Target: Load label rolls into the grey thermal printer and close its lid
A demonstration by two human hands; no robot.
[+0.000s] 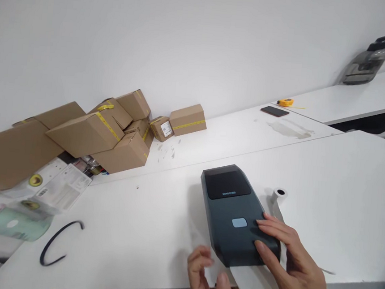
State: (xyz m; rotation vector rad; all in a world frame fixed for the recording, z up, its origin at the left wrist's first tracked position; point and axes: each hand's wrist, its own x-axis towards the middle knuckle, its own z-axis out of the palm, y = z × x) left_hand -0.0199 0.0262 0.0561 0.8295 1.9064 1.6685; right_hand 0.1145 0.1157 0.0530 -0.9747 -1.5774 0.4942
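A dark teal label printer (235, 215) with a black display panel and a pale blue button lies on the white table. My right hand (292, 256) grips its near right corner, thumb and fingertips on the top. A white paper strip (248, 277) shows under the printer's near end, at the table's edge. Just left of that end is my left hand (206, 276), blurred, fingers apart and slightly curled, with nothing in it. Beyond the right hand stands a small white paper roll (279, 195), its loose tail running down beside the printer, partly hidden by the hand.
Cardboard boxes (123, 129) are piled at the back left, near plastic packets (67, 187) and a mint-green pouch (17, 222). A curved black strap (54, 242) lies front left. Farther back are a phone (275, 111), a yellow tape measure (285, 102) and a clear container (368, 65).
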